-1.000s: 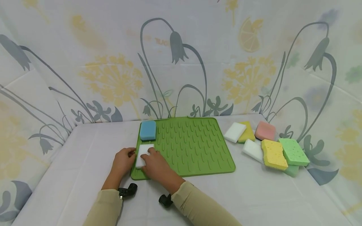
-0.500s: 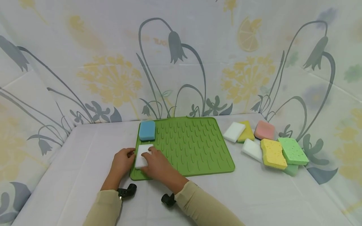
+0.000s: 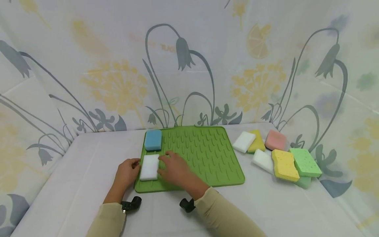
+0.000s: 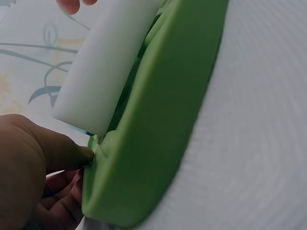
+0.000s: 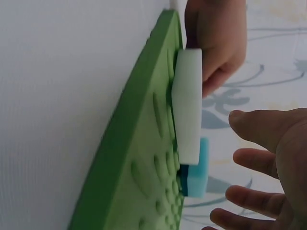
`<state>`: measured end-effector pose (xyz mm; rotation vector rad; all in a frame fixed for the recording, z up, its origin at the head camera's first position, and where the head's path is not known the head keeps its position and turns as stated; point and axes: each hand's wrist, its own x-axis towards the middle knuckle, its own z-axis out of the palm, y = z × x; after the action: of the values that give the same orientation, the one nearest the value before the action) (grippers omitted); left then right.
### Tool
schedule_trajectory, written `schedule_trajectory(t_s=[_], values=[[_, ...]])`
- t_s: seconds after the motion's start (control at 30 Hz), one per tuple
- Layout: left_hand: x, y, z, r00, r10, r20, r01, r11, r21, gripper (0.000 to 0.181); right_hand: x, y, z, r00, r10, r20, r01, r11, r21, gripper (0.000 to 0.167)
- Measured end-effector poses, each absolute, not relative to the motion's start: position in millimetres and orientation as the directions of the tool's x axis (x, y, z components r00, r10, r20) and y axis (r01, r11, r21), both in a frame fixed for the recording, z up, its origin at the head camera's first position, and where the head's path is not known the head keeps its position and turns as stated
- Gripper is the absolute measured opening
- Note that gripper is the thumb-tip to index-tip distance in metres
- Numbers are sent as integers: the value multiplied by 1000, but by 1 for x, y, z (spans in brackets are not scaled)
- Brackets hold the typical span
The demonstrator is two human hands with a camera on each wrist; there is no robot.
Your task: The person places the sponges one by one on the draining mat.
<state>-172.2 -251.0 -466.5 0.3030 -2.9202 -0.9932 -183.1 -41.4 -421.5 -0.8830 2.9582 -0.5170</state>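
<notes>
In the head view a white sponge (image 3: pixel 149 167) lies flat on the left front part of the green mat (image 3: pixel 201 154), behind it a blue sponge (image 3: pixel 153 140). My left hand (image 3: pixel 126 171) is at the mat's left edge; in the left wrist view that hand (image 4: pixel 43 167) pinches the mat's rim (image 4: pixel 96 163), thumb on top. Just right of the white sponge is my right hand (image 3: pixel 174 168), fingers spread. The right wrist view shows this hand (image 5: pixel 288 163) apart from the white sponge (image 5: pixel 188 105), holding nothing.
Right of the mat lie two more white sponges (image 3: pixel 244 142) (image 3: pixel 263 160), a pink one (image 3: pixel 275 140), two yellow ones (image 3: pixel 256 141) (image 3: pixel 285 165) and two green ones (image 3: pixel 305 162) (image 3: pixel 303 182), some overlapping. A patterned curtain (image 3: pixel 192 79) stands behind the table.
My right hand has let go of the white sponge and moved right, its fingers now spread beside it. The left hand has stayed at the mat's edge. The head view has shifted slightly.
</notes>
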Motion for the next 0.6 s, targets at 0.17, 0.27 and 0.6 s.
schedule_trajectory(t_s=[0.17, 0.27, 0.6], values=[[-173, -251, -467, -980, -197, -11, -164, 779, 606, 36, -192, -23, -417, -846, -524, 99, -525, 785, -328, 46], [-173, -251, -467, -980, -199, -8, -163, 780, 604, 36, -198, -13, -416, -845, -522, 117, -530, 789, -311, 45], [-172, -251, -467, -979, -204, -27, -178, 772, 611, 36, -215, 12, -416, -842, -514, 162, -539, 804, -249, 39]])
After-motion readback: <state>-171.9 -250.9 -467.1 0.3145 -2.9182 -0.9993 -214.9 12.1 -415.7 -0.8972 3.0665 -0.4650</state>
